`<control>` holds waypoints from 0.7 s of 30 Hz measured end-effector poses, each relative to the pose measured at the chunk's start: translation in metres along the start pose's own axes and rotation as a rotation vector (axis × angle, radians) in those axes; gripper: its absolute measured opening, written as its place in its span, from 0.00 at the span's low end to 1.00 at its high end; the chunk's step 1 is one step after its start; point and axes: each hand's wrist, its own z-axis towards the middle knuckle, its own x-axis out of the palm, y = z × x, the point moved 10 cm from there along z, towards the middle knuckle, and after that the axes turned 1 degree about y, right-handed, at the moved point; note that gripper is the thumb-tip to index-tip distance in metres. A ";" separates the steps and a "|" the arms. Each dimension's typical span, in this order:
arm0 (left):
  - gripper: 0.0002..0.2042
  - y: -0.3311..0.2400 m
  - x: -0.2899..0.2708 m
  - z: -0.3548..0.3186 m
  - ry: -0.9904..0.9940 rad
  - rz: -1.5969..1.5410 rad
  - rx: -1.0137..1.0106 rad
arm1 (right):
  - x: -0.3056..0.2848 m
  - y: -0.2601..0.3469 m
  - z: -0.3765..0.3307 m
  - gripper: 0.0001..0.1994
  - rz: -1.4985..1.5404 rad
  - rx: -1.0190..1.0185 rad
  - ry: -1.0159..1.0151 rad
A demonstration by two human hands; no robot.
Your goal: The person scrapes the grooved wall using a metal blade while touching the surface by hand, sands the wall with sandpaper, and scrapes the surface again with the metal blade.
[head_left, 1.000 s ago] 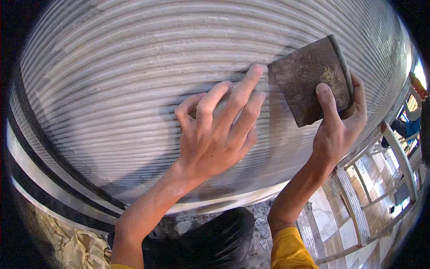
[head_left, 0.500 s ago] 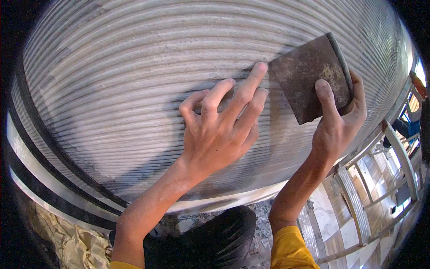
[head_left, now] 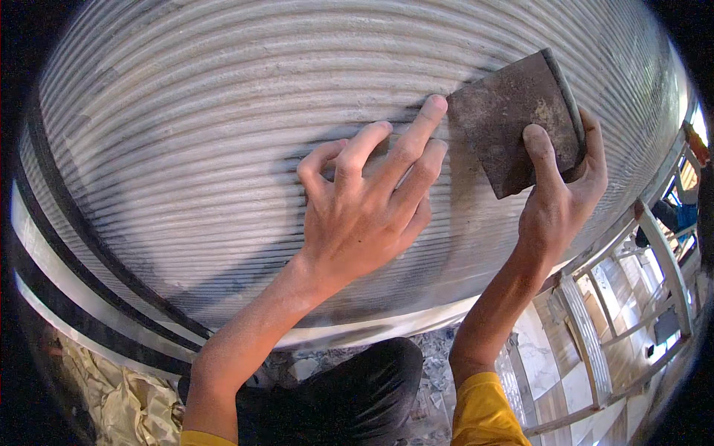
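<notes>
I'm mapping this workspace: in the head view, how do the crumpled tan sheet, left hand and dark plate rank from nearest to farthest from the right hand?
From the right hand:
1. Dark plate: gripped in it.
2. Left hand: to its left, fingers spread.
3. Crumpled tan sheet: far lower left.

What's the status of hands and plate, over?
Right hand holds slanted plate. Left hand spread at ribbed surface. No obstruction seen.
</notes>
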 end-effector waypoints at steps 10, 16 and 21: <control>0.22 -0.001 0.001 0.000 -0.016 0.011 0.012 | -0.002 -0.001 0.002 0.18 -0.005 -0.030 0.004; 0.22 -0.002 0.000 0.000 -0.018 0.025 0.015 | 0.004 -0.002 0.000 0.18 -0.012 0.013 0.009; 0.22 -0.001 0.000 0.000 -0.017 0.030 0.010 | 0.009 0.008 0.001 0.19 -0.007 -0.063 0.053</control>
